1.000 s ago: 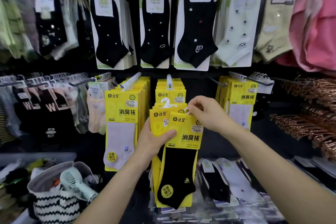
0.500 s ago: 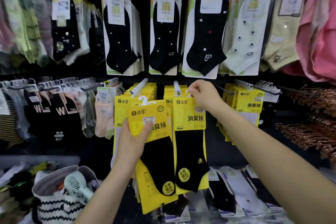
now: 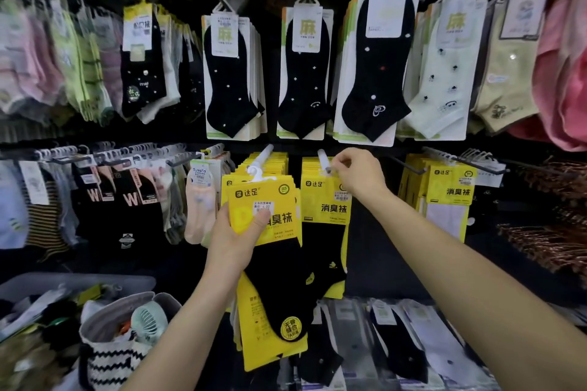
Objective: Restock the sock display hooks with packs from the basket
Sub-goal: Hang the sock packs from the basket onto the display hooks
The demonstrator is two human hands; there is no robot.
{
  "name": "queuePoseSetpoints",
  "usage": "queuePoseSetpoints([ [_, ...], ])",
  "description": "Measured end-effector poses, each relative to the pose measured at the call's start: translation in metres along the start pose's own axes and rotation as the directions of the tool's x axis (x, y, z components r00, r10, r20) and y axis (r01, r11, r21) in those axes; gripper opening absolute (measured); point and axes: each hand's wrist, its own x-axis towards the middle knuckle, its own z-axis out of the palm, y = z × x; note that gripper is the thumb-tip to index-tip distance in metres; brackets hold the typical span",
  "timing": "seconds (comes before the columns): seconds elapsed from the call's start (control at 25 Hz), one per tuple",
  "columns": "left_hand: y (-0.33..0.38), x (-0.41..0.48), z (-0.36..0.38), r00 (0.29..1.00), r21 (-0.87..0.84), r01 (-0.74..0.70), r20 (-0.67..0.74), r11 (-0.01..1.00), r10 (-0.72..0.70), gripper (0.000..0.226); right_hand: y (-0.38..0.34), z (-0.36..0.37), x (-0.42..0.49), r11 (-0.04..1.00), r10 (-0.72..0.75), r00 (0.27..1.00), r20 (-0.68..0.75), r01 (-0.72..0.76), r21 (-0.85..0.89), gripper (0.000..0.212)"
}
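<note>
Our left hand point(image 3: 235, 232) grips a yellow sock pack point(image 3: 270, 263). Our right hand point(image 3: 357, 173) pinches another pack's hanger point(image 3: 328, 170), seemingly at the hook point(image 3: 322, 159).

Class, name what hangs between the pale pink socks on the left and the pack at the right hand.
In the head view: yellow packs on a white hook.

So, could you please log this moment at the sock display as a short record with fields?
Left hand: left hand grips a yellow pack of black socks, white hanger on top
Right hand: right hand pinches the top of a second yellow pack at the white hook
Neighbouring hook: left white hook carries more yellow packs
Upper row: black dotted socks on cards
Lower left: striped bag with a small fan
</note>
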Motion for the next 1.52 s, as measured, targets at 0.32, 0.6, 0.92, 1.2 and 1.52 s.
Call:
queuePoseSetpoints([
  [0.32, 0.002, -0.008, 0.045, 0.991, -0.071, 0.096, 0.098, 0.993, -0.089, 0.042, 0.008, 0.005, -0.079, 0.950, 0.061, 0.981, 0.183, -0.113, 0.292, 0.045],
  [0.6, -0.010, -0.010, 0.064, 0.976, -0.159, 0.164, 0.173, 0.974, -0.136, 0.010, 0.035, -0.012, -0.080, 0.877, 0.120, 0.984, 0.130, -0.167, 0.450, 0.019],
  [0.92, -0.013, 0.001, 0.032, 0.999, -0.066, 0.022, -0.041, 0.998, -0.025, 0.011, 0.048, -0.011, -0.062, 0.835, 0.204, 0.978, 0.049, -0.200, 0.513, 0.009],
  [1.2, -0.017, 0.002, 0.011, 0.999, -0.068, 0.009, -0.052, 0.998, -0.013, 0.023, 0.048, 0.019, -0.048, 0.899, 0.229, 0.971, 0.065, -0.237, 0.368, 0.008],
  [1.52, -0.027, -0.005, 0.013, 1.000, -0.106, 0.021, -0.016, 0.994, -0.023, 0.014, 0.078, 0.032, -0.064, 0.866, 0.284, 0.913, 0.293, -0.375, 0.331, 0.018],
])
